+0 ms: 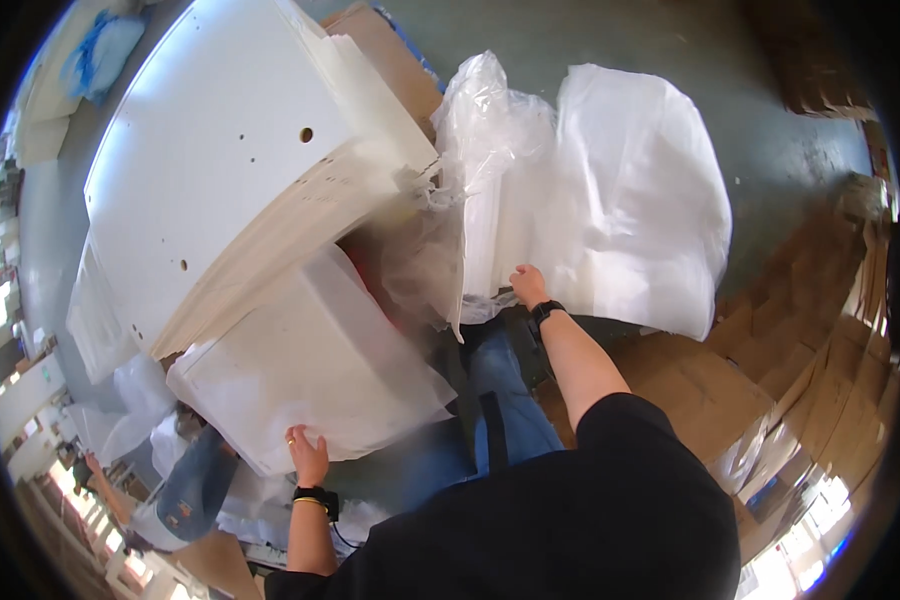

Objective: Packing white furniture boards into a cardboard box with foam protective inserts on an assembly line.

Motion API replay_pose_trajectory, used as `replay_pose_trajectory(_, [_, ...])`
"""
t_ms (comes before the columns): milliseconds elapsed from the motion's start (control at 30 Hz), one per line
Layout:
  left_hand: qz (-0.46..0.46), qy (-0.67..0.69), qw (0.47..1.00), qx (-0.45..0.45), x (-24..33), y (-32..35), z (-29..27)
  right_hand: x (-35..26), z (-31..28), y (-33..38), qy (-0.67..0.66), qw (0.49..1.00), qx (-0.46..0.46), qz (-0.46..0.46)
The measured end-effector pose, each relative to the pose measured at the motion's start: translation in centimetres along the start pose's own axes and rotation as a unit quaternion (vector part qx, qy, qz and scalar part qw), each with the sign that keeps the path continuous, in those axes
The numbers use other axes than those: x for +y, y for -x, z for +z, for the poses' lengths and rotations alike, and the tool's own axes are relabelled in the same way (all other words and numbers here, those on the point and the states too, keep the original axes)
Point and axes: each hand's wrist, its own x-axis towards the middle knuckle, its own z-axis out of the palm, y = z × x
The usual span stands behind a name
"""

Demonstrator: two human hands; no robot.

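Your left hand [307,455] lies spread against the near edge of a white panel wrapped in plastic film [310,365] — fingers apart and pressed flat on it, steadying rather than gripping. Your right hand [527,284] is out ahead with its fingers curled together on the lower edge of a loose clear plastic bag [490,170]; how tightly they pinch the film I cannot tell. By the look of it you are in the middle of bagging or unbagging panels. The next move calls for keeping the wrapped panel braced while the film is drawn evenly, since it snags easily on corners. Beyond the left hand a larger white board with drilled holes [220,150] leans above the wrapped one, and a big white foam sheet [640,190] lies right of the bag. Flattened cardboard [700,390] covers the floor to your right.
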Motion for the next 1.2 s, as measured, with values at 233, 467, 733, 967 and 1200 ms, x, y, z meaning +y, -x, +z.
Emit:
replay_pose_trajectory(233, [-0.029,-0.029,0.999,-0.002,-0.8,1.3,-2.6,2.1,12.7,-3.6,0.14,0.935,-0.31,0.098])
replay_pose_trajectory(467, [-0.004,-0.026,1.0,0.001,1.0,-0.5,-0.8,9.2,14.8,-6.9,0.264,0.898,-0.352,-0.02])
replay_pose_trajectory(733, [-0.009,-0.043,0.999,0.028,-0.5,-0.1,-1.3,3.9,13.5,-4.9,-0.059,0.959,-0.185,0.204])
replay_pose_trajectory(967, [0.019,-0.015,0.998,0.058,-0.7,0.4,-1.2,1.6,12.6,-2.9,-0.219,0.913,-0.221,0.265])
replay_pose_trajectory(1200, [0.08,0.04,0.993,0.07,0.5,-0.1,0.3,5.8,11.6,-2.6,0.007,0.999,0.003,0.051])
